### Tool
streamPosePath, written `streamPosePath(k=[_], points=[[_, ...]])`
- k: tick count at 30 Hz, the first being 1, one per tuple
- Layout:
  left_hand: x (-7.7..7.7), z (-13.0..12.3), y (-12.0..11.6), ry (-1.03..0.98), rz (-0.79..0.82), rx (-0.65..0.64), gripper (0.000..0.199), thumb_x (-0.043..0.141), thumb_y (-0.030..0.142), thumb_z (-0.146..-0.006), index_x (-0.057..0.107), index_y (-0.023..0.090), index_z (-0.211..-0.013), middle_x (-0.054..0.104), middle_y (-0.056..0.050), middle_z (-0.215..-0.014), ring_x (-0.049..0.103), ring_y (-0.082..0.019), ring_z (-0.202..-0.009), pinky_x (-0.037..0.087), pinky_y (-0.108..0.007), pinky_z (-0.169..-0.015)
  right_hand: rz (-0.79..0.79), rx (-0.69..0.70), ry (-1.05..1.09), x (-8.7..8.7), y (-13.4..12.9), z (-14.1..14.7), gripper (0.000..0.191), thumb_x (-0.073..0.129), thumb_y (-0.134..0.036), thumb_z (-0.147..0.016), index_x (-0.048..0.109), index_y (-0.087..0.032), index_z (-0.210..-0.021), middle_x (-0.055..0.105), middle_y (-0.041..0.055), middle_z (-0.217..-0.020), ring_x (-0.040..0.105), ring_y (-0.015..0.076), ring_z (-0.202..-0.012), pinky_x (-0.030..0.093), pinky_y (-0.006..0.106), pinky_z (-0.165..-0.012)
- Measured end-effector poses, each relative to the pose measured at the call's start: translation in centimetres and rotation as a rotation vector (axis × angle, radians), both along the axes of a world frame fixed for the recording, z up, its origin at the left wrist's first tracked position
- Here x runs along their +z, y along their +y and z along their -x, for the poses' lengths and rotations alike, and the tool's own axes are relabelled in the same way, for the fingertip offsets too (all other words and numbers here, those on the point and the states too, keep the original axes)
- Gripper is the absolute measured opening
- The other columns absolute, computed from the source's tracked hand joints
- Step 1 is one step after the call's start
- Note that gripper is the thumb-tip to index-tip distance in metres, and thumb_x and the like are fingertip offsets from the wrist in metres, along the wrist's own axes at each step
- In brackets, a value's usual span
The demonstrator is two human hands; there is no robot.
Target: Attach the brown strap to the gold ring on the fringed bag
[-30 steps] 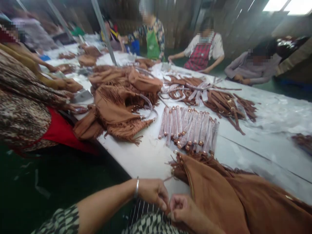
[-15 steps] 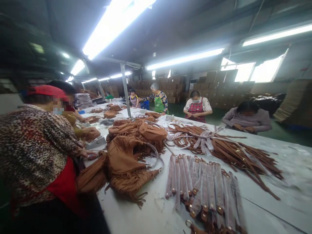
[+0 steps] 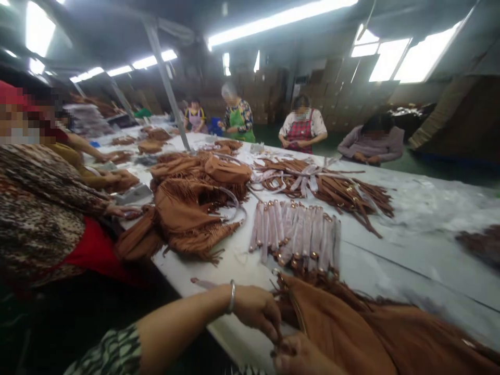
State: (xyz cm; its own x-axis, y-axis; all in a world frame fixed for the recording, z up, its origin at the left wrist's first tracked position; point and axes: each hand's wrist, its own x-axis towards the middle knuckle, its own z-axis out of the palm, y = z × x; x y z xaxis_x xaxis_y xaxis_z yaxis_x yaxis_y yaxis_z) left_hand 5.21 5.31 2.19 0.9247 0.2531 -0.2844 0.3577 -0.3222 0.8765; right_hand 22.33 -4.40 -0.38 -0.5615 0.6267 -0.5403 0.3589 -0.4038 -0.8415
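Note:
My left hand [image 3: 258,310], with a silver bangle at the wrist, pinches a small dark brown piece whose shape is unclear. Close below it, my right hand [image 3: 299,354] is closed at the same piece, fingertips nearly meeting the left ones. Just right of both hands a brown fringed bag [image 3: 339,323] lies on the white table [image 3: 219,333]. Beyond the hands, plastic-wrapped straps [image 3: 299,229] with metal fittings lie in a row. A single wrapped strap [image 3: 203,284] sits behind my left forearm.
Fringed brown bags [image 3: 183,208] are piled at the left middle. Long brown strips [image 3: 336,190] and clear plastic [image 3: 425,203] lie farther back. A person in a patterned top [image 3: 39,208] stands close at left; others work along the far edge. A post [image 3: 166,78] rises behind.
The view has tilted down and turned right. Both my hands and the large bag beside them have come into view at the bottom.

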Motion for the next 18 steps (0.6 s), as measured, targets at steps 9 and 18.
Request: streamPosePath(k=[9, 18], points=[[-2.7, -0.6, -0.8, -0.060, 0.362, 0.065, 0.037, 0.066, 0.050, -0.068, 0.068, 0.014, -0.078, 0.058, 0.004, -0.060, 0.045, -0.007, -0.056, 0.038, -0.017, -0.055, 0.390, -0.509, 0.388, -1.1, -2.5, 0.7, 0.041, 0.074, -0.043, -0.056, 0.045, -0.015, -0.062, 0.042, -0.0056, -0.053, 0.036, 0.0057, -0.048, 0.025, 0.021, -0.048], [-2.8, 0.8, -2.9, -0.192, 0.459, 0.254, 0.048, 0.061, 0.057, -0.069, 0.065, 0.011, -0.080, 0.054, 0.002, -0.062, 0.043, -0.008, -0.058, 0.037, -0.017, -0.056, 0.429, -0.474, 0.409, -0.4, -1.6, -0.6, 0.045, 0.063, -0.055, -0.068, 0.059, -0.010, -0.068, 0.054, 0.0007, -0.058, 0.045, 0.0081, -0.049, 0.032, 0.021, -0.049]])
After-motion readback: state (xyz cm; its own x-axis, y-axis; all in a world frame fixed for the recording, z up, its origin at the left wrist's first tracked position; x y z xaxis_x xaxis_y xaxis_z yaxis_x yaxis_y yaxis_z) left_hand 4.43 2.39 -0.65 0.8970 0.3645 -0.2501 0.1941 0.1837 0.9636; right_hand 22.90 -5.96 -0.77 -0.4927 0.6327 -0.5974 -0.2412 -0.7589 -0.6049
